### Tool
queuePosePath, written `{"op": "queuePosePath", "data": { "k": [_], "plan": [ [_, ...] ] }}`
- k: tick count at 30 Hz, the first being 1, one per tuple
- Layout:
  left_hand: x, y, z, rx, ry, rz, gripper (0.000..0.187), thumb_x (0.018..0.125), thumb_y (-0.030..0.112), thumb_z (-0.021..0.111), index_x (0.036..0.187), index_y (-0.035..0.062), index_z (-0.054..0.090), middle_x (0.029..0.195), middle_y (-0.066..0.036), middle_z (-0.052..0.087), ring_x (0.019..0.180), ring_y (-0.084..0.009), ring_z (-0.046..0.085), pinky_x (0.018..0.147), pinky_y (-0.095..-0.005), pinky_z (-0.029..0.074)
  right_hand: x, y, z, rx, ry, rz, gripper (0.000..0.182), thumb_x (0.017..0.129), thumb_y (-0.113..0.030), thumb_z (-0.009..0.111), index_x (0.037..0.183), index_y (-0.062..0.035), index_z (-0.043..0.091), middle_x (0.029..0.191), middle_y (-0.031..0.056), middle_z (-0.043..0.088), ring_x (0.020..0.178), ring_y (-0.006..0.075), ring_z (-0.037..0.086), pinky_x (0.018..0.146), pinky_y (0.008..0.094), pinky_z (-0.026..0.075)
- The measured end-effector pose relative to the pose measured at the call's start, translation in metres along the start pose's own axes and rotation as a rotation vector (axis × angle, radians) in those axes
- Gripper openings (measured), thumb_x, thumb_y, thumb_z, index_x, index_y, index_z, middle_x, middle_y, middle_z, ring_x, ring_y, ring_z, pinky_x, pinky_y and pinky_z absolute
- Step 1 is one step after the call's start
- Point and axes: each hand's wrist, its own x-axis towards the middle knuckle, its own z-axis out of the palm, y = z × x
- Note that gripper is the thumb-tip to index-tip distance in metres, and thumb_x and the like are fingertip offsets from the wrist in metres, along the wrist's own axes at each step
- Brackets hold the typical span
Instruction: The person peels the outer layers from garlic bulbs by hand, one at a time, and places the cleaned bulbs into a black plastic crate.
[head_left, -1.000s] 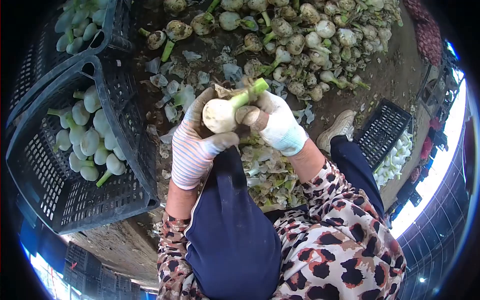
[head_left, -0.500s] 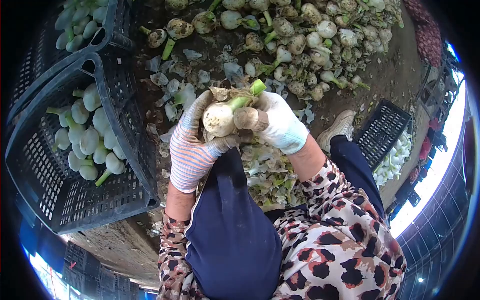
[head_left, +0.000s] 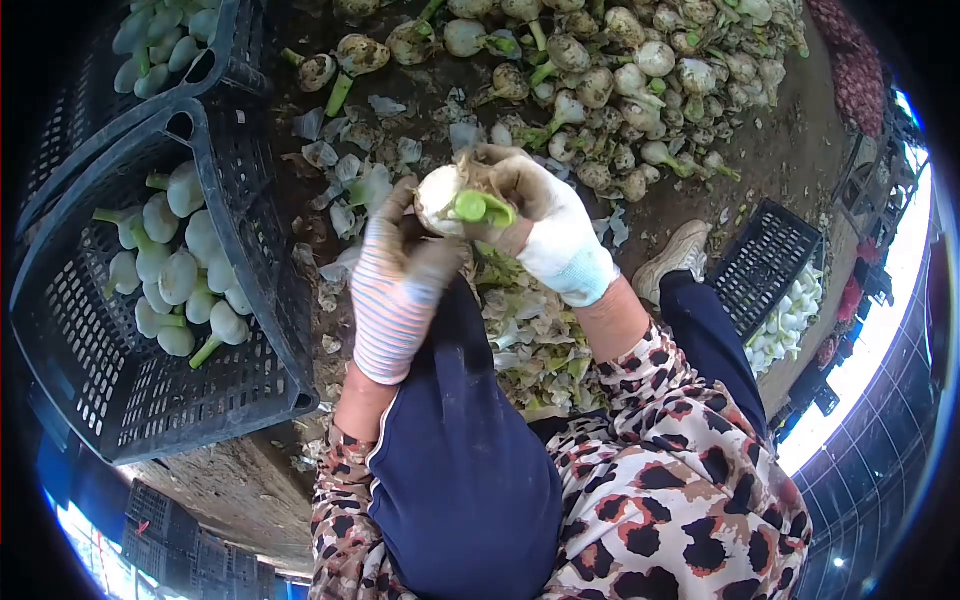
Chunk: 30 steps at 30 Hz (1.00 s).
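A fresh garlic bulb (head_left: 438, 200), with a short cut green stem (head_left: 472, 207) turned toward me, is held in front of my knee. My right hand (head_left: 545, 215), in a soiled white glove, grips it from the right, fingers bent over the loose brown outer skin. On the bulb's left side is my left hand (head_left: 393, 290), in a striped glove, fingers and thumb curved around the edge; its thumb is blurred. Peeled skins and leaves (head_left: 545, 345) lie on the ground below.
On the left, a black plastic crate (head_left: 215, 395) holds several cleaned garlic bulbs (head_left: 180, 280), with another crate behind it. A heap of unpeeled garlic (head_left: 640, 90) covers the ground ahead. To the right are my shoe (head_left: 672, 262) and a black crate (head_left: 768, 262) beside white bulbs.
The garlic bulb has turned, so its stem now points toward me instead of up and right. My right hand has shifted over its top, and my left thumb has moved.
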Motion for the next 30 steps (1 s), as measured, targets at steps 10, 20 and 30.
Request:
{"op": "queuePosePath", "data": {
  "k": [10, 20, 30],
  "plan": [
    [-0.002, -0.002, -0.02, -0.141, -0.41, -0.187, 0.093, 0.069, 0.017, 0.088, 0.147, -0.0031, 0.042, 0.131, -0.013, 0.061, 0.118, -0.0218, 0.061, 0.105, -0.0366, 0.046, -0.002, -0.012, 0.001, 0.009, 0.168, 0.245, 0.022, 0.089, -0.007, 0.066, 0.108, 0.0008, 0.059, 0.099, 0.0063, 0.066, 0.088, 0.0118, 0.061, 0.078, 0.0285, 0.051],
    [-0.002, -0.01, -0.017, -0.267, -0.275, -0.041, 0.086, 0.066, 0.007, 0.089, 0.142, 0.0029, 0.049, 0.135, -0.01, 0.057, 0.121, -0.021, 0.058, 0.104, -0.0351, 0.047, -0.029, 0.007, -0.022, 0.335, -0.091, 0.306, 0.074, 0.09, -0.02, 0.064, 0.151, 0.0057, 0.03, 0.14, 0.0181, 0.052, 0.123, 0.0253, 0.059, 0.101, 0.0357, 0.049],
    [0.006, 0.023, -0.019, 0.867, -0.328, 0.252, 0.024, 0.085, 0.011, 0.066, 0.105, -0.0002, 0.069, 0.089, -0.019, 0.068, 0.083, -0.0337, 0.068, 0.077, -0.0364, 0.053, -0.024, -0.006, -0.011, -0.469, -0.158, 0.05, 0.059, 0.082, -0.008, 0.067, 0.138, 0.0025, 0.051, 0.123, 0.0149, 0.06, 0.107, 0.0217, 0.063, 0.09, 0.0328, 0.052]
  ]
}}
